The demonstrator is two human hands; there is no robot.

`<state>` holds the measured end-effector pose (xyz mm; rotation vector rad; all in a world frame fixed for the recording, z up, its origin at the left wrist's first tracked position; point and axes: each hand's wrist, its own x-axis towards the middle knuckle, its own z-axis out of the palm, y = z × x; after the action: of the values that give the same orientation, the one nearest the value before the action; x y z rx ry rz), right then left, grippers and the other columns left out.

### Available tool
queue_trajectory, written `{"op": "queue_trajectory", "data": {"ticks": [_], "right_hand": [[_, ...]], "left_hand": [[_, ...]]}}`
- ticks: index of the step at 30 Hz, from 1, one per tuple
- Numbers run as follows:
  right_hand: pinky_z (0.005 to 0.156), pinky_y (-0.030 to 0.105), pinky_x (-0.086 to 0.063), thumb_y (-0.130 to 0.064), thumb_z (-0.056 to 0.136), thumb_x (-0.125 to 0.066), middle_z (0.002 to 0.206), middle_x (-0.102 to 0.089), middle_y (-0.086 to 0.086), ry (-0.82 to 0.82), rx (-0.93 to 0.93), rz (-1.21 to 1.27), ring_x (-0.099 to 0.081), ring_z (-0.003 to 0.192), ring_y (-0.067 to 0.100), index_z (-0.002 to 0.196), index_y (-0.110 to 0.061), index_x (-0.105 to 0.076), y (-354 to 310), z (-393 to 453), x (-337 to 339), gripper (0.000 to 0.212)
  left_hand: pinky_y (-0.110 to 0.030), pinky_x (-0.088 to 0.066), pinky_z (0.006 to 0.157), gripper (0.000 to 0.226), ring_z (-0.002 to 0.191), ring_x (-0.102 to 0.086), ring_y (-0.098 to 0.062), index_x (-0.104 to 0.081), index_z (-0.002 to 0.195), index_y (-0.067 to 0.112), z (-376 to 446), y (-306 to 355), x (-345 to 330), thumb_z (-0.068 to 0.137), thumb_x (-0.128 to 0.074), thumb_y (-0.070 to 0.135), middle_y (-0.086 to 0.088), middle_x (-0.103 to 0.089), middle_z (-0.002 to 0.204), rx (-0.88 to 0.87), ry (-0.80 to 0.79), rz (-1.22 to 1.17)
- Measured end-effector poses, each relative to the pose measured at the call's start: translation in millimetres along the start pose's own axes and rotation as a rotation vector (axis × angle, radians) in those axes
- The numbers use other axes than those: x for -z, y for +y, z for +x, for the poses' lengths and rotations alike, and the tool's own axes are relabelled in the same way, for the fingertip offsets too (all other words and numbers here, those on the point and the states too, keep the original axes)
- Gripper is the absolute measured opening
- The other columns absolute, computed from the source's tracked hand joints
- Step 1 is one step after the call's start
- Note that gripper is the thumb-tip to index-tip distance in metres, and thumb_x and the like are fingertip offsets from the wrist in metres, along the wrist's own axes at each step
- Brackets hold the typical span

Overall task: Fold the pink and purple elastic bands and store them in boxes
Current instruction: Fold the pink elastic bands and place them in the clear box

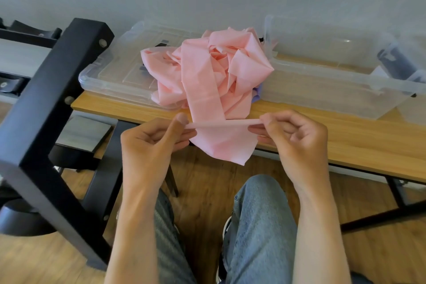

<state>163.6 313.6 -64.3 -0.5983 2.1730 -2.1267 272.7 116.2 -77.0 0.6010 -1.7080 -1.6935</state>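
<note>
- Now, centre frame, the left hand (159, 136) pinches one end of a folded edge of the pink band (207, 80), thumb on top, fingers curled beneath.
- Over on the right, the right hand (297, 136) pinches the other end of that same edge, so the strip runs taut and level between the two hands.
- Below that edge a flap of pink hangs down past the front rim of the desk (345, 145), in front of the person's jeans (258, 226).
- Up the frame, the rest of the pink band sits in a loose, crumpled heap on the desk, spilling over the right part of a flat clear lid (110, 69) at upper left.
- A sliver of purple band (257, 93) peeks out at the heap's right edge, mostly buried.
- To the upper right stands an open clear box (322, 90), touching the heap; something dark lies at its far right end, possibly a handle, too blurred to call.
- A black metal frame (55, 104) crosses the left side.
</note>
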Motion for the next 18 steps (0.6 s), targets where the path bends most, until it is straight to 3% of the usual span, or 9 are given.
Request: {"op": "queue_trajectory", "data": {"ticks": [3, 6, 8, 11, 13, 18], "right_hand": [[0.075, 0.03, -0.065, -0.008, 0.095, -0.071, 0.093, -0.081, -0.001, 0.016, 0.013, -0.065, -0.079, 0.088, 0.015, 0.11, -0.008, -0.074, 3.6, 1.7, -0.1, 0.015], [0.075, 0.025, -0.063, -0.013, 0.095, -0.073, 0.101, -0.08, -0.007, -0.005, -0.017, -0.158, -0.077, 0.091, 0.007, 0.134, -0.019, -0.067, 8.0, 3.4, 1.5, 0.04], [0.081, 0.027, -0.063, -0.014, 0.096, -0.073, 0.109, -0.078, -0.007, -0.013, -0.041, -0.214, -0.076, 0.094, 0.005, 0.138, -0.02, -0.065, 11.8, 4.9, 3.7, 0.044], [0.089, 0.03, -0.062, -0.009, 0.096, -0.073, 0.11, -0.078, -0.006, -0.041, -0.038, -0.31, -0.075, 0.098, 0.002, 0.126, -0.021, -0.073, 15.9, 8.0, 6.3, 0.032], [0.086, 0.029, -0.063, -0.007, 0.094, -0.073, 0.102, -0.079, -0.009, -0.056, -0.025, -0.364, -0.075, 0.094, 0.0, 0.114, -0.021, -0.077, 16.4, 8.5, 6.0, 0.024], [0.073, 0.033, -0.064, -0.011, 0.097, -0.07, 0.08, -0.078, -0.008, -0.103, -0.034, -0.391, -0.076, 0.074, 0.008, 0.099, -0.02, -0.072, 15.2, 11.4, 6.9, 0.009]], "left_hand": [[-0.033, -0.065, 0.075, 0.015, 0.082, -0.078, -0.02, -0.079, 0.097, 0.016, 0.8, -3.3, 1.1, 0.083, -0.079, 0.021, 0.0, -0.08, 0.085, -0.023, -0.007, 0.066], [-0.034, -0.062, 0.082, 0.033, 0.084, -0.078, -0.017, -0.075, 0.115, 0.019, 1.8, -5.0, 1.4, 0.082, -0.082, 0.018, 0.002, -0.08, 0.087, -0.01, -0.039, 0.11], [-0.036, -0.06, 0.09, 0.045, 0.09, -0.077, -0.012, -0.071, 0.128, 0.021, 2.7, -6.2, 2.2, 0.084, -0.081, 0.018, 0.004, -0.081, 0.092, -0.013, -0.071, 0.171], [-0.036, -0.06, 0.094, 0.038, 0.094, -0.075, -0.003, -0.075, 0.122, 0.022, 5.1, -6.8, 4.0, 0.084, -0.08, 0.02, 0.009, -0.08, 0.1, -0.034, -0.092, 0.299], [-0.036, -0.062, 0.091, 0.029, 0.09, -0.075, -0.002, -0.079, 0.113, 0.022, 6.2, -5.8, 4.3, 0.084, -0.08, 0.02, 0.01, -0.08, 0.098, -0.028, -0.103, 0.335], [-0.04, -0.065, 0.075, 0.015, 0.067, -0.075, -0.012, -0.077, 0.101, 0.02, 8.2, -6.1, 5.4, 0.087, -0.077, 0.025, 0.006, -0.078, 0.075, -0.018, -0.129, 0.354]]}}
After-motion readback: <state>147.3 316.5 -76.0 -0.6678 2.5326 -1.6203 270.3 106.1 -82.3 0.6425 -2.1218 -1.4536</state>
